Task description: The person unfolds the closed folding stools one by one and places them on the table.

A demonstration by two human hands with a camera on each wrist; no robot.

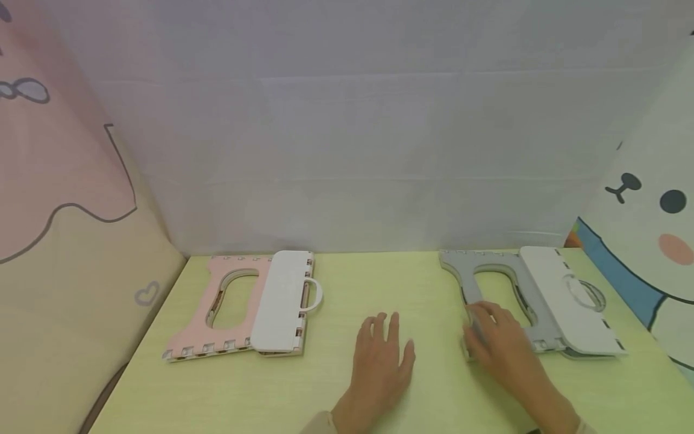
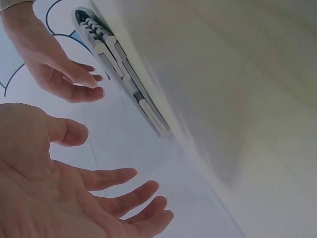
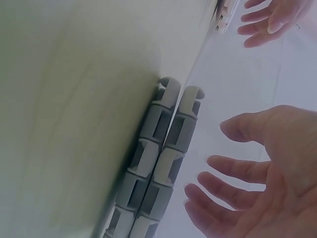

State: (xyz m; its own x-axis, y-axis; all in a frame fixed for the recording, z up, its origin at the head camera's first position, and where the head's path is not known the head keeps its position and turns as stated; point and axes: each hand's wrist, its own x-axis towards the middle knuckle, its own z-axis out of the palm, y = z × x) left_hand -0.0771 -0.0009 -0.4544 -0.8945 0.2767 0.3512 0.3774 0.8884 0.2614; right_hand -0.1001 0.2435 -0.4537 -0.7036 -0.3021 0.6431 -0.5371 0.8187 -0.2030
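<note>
A folded stool with a grey frame [image 1: 466, 264] and a white panel [image 1: 558, 301] lies flat on the right. Over its near left corner is my right hand [image 1: 506, 349], fingers spread and slightly bent. The right wrist view shows that hand [image 3: 257, 183] beside the stool's hinged edge [image 3: 161, 163], gripping nothing; contact cannot be told. My left hand [image 1: 378, 367] hovers or rests low between the two stools, empty; its fingers look relaxed in the left wrist view [image 2: 64, 193]. On the left lies a folded pink stool [image 1: 208, 334] with a white panel [image 1: 279, 301] and white loop handle [image 1: 318, 295].
Both stools are on a pale yellow-green table [image 1: 217, 398]. A whitish cloth [image 1: 358, 150] hangs behind it. Printed cloths stand at the left [image 1: 70, 150] and right [image 1: 645, 241] sides.
</note>
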